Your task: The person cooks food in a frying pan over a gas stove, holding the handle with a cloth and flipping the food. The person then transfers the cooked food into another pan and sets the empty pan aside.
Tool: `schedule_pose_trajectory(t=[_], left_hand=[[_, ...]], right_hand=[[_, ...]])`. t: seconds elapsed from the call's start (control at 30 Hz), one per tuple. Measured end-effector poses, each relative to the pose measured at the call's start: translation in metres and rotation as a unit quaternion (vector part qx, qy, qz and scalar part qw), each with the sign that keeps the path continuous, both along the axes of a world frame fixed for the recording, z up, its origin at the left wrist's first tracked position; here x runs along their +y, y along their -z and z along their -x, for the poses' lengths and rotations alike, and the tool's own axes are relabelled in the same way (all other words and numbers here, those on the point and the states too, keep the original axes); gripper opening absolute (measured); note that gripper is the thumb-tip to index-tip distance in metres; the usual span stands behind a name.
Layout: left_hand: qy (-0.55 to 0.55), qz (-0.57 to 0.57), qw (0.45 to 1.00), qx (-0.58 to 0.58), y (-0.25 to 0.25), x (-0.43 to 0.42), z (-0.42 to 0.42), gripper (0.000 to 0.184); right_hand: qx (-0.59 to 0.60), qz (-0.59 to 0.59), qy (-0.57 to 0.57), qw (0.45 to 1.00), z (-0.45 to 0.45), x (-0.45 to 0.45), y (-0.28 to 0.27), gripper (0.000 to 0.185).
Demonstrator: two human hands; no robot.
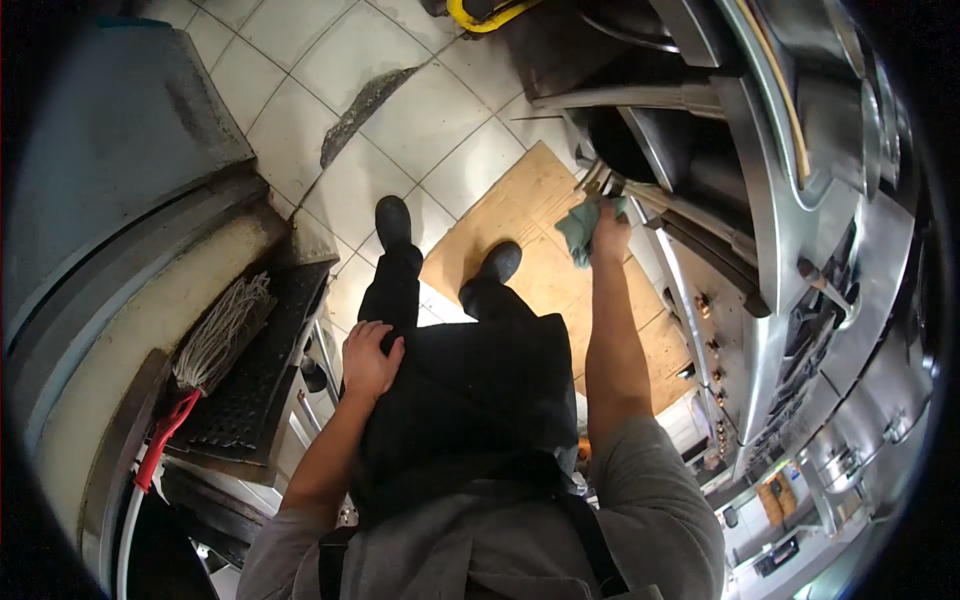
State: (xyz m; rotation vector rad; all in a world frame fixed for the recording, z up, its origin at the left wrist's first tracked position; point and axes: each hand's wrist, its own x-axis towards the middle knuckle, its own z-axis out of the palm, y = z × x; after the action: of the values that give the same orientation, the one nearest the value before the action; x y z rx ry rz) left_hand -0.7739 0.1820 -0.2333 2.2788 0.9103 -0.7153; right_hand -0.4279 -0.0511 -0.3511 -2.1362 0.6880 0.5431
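My right hand (610, 238) is closed around a green cloth (577, 230), which hangs from the fingers beside the front edge of the steel stove (690, 290). The cloth is near some metal parts at the stove's corner; whether it touches them I cannot tell. My left hand (372, 360) lies on the black apron (470, 380) over my thigh, fingers spread and holding nothing.
Below is a white tiled floor (420, 115) with a brown board (560, 270) under one shoe. A mop (225, 320) with a red clamp leans at the left beside a dark perforated mat (240, 415). A yellow object (490, 18) is at the top.
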Motion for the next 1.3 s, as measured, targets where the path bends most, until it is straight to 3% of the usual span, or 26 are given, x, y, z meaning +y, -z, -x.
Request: schedule_pose_trajectory(t=[0.07, 0.13, 0.23, 0.27, 0.37, 0.4, 0.5, 0.57, 0.63, 0.7, 0.77, 0.8, 0.87, 0.9, 0.93, 0.97, 1.03, 1.13, 1.17, 1.3], left_hand=[[0.001, -0.011, 1.000, -0.009, 0.001, 0.000, 0.000, 0.032], [-0.010, 0.006, 1.000, -0.015, 0.000, 0.002, -0.001, 0.030], [-0.006, -0.006, 1.000, -0.011, -0.004, 0.003, -0.005, 0.029], [-0.005, -0.005, 1.000, -0.008, -0.004, 0.003, -0.004, 0.029], [-0.019, -0.003, 1.000, -0.009, -0.002, 0.003, -0.006, 0.029], [-0.017, -0.004, 1.000, -0.009, -0.003, 0.003, -0.007, 0.029], [-0.010, -0.006, 1.000, -0.016, -0.003, 0.004, -0.010, 0.028], [-0.005, -0.006, 1.000, -0.024, -0.001, 0.004, -0.012, 0.028], [-0.011, 0.003, 0.999, -0.031, 0.000, 0.006, -0.016, 0.027], [-0.006, 0.018, 1.000, -0.018, 0.000, 0.012, -0.021, 0.032], [0.002, 0.038, 0.999, -0.007, -0.004, 0.018, -0.025, 0.037], [0.003, 0.045, 0.999, -0.024, -0.007, 0.021, -0.029, 0.051], [0.009, 0.065, 0.992, -0.107, -0.009, 0.026, -0.052, 0.081], [0.018, 0.074, 0.983, -0.168, -0.013, 0.032, -0.065, 0.096], [-0.005, 0.137, 0.973, -0.183, -0.025, 0.034, -0.086, 0.104], [-0.028, 0.202, 0.958, -0.202, -0.033, 0.035, -0.102, 0.093], [-0.189, 0.315, 0.921, -0.128, -0.034, 0.034, -0.112, 0.076], [-0.144, 0.237, 0.939, -0.204, -0.030, 0.051, -0.111, 0.062], [-0.138, 0.244, 0.937, -0.206, -0.028, 0.060, -0.110, 0.062], [-0.112, 0.184, 0.963, -0.160, -0.009, 0.086, -0.100, 0.059]], right_hand=[[-0.025, 0.012, 0.024, 0.999, -0.020, -0.006, 0.025, 0.038], [-0.096, -0.087, 0.072, 0.989, -0.037, -0.015, 0.056, 0.043], [-0.112, -0.079, 0.030, 0.990, -0.057, -0.015, 0.069, 0.055], [-0.047, 0.079, -0.196, 0.976, -0.071, -0.050, 0.107, 0.065], [-0.027, 0.136, -0.144, 0.980, -0.093, -0.054, 0.107, 0.067], [-0.039, 0.180, -0.220, 0.958, -0.099, -0.066, 0.120, 0.062], [-0.119, 0.101, -0.135, 0.978, -0.083, -0.079, 0.119, 0.057], [-0.127, 0.096, -0.106, 0.982, -0.056, -0.056, 0.054, 0.052], [-0.216, 0.163, -0.081, 0.959, -0.021, -0.050, 0.019, 0.051], [-0.159, -0.025, 0.016, 0.987, 0.007, 0.000, -0.066, 0.046], [-0.117, -0.143, 0.005, 0.983, 0.047, 0.001, -0.069, 0.042], [-0.064, -0.026, -0.072, 0.995, 0.075, -0.001, -0.059, 0.040], [0.059, -0.154, -0.101, 0.981, 0.114, 0.052, -0.097, 0.044], [-0.012, -0.033, -0.336, 0.941, 0.144, 0.057, -0.079, 0.045], [0.124, -0.103, -0.363, 0.918, 0.144, 0.087, -0.108, 0.044], [0.014, -0.257, -0.385, 0.886, 0.166, 0.100, -0.109, 0.044], [0.098, -0.212, -0.440, 0.867, 0.146, 0.139, -0.149, 0.035], [-0.027, -0.148, -0.430, 0.890, 0.100, 0.142, -0.161, 0.036], [0.059, -0.113, -0.420, 0.898, 0.078, 0.138, -0.159, 0.035], [-0.046, 0.073, -0.473, 0.877, 0.011, 0.115, -0.090, 0.030]])
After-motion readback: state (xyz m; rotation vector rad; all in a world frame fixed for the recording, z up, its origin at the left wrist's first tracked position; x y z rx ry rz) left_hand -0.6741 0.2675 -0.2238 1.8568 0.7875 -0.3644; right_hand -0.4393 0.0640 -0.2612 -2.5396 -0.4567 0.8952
